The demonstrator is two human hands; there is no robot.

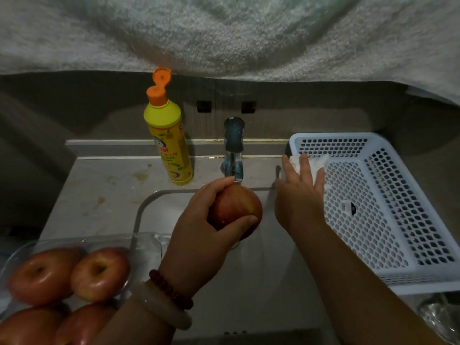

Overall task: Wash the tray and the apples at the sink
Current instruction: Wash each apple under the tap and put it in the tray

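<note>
My left hand [209, 220] grips a red apple [239, 207] over the sink basin [261, 270], right under the tap [234, 150]. My right hand [301, 192] reaches with straight fingers over the near left corner of a white perforated basket [398, 220], fingertips on a white cloth [316, 165] lying at the basket's edge. Several more red apples [99, 272] lie in a clear plastic tray [146, 242] at the lower left, on the sink's edge.
A yellow dish-soap bottle [169, 145] with its orange cap flipped up stands on the counter left of the tap. The stained counter [99, 190] stretches left. Something clear and shiny [440, 317] sits below the basket at the lower right.
</note>
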